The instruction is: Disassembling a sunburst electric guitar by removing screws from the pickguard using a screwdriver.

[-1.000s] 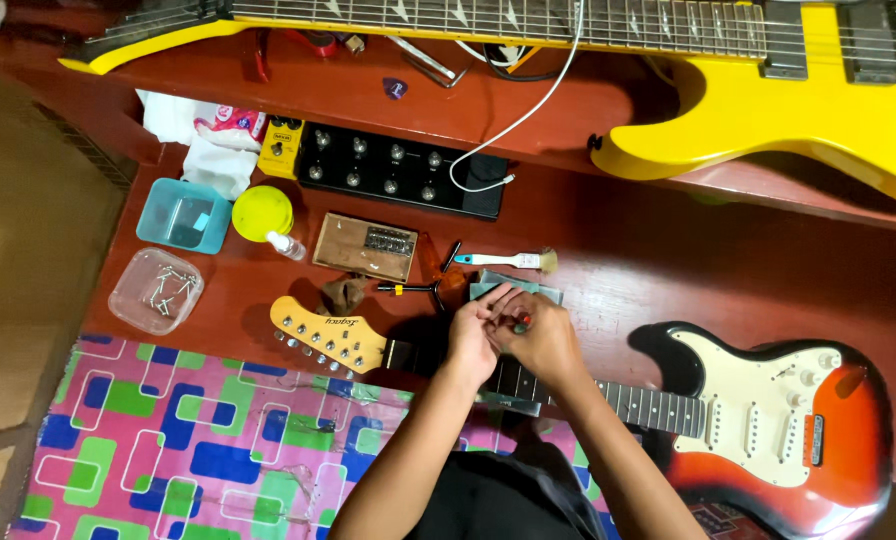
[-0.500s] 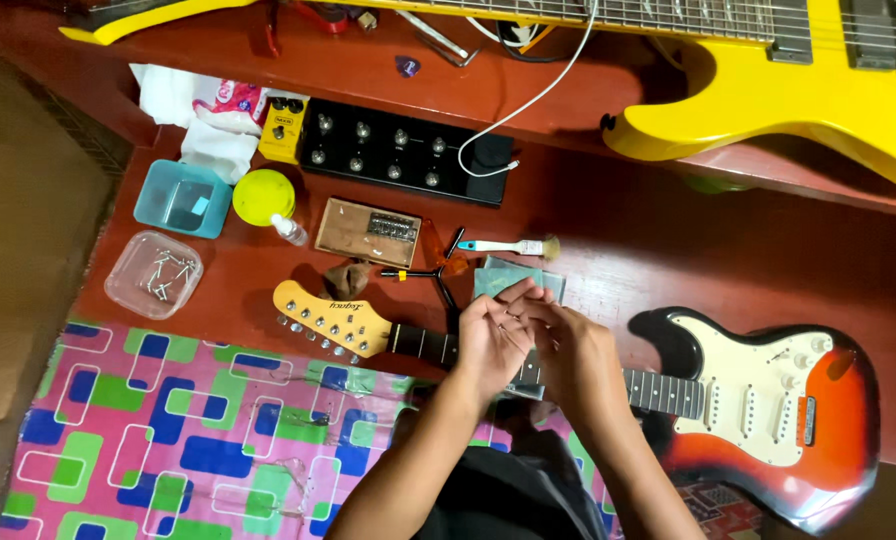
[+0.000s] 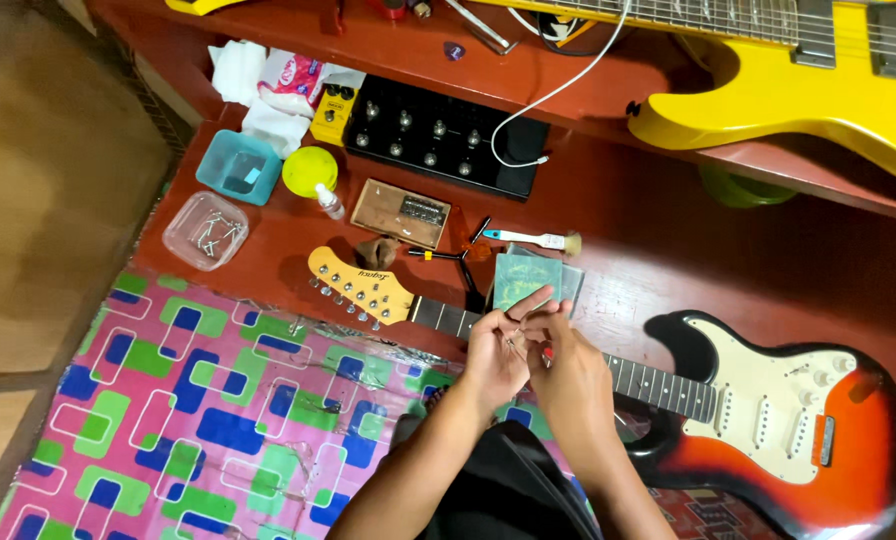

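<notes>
My left hand (image 3: 493,358) and my right hand (image 3: 571,368) meet fingertip to fingertip above the neck (image 3: 658,385) of a sunburst electric guitar (image 3: 768,440) that lies across the red floor. Both pinch one small thin item with a red bit on it; it is too small to name. The guitar's pale wooden headstock (image 3: 358,285) points left. Just beyond my fingers lie green square packets (image 3: 523,280).
A small brush (image 3: 538,240), a black multi-knob pedal unit (image 3: 438,135), a yellow pedal (image 3: 333,115), a wooden board with a metal part (image 3: 401,212), a teal box (image 3: 238,168) and a clear container (image 3: 206,230) lie beyond. A yellow guitar (image 3: 788,80) rests on the ledge. A patterned mat (image 3: 198,420) covers the near left.
My hands stay pinched together over the neck, working the small item. The view has drifted, so everything sits slightly higher and more to the left in the picture.
</notes>
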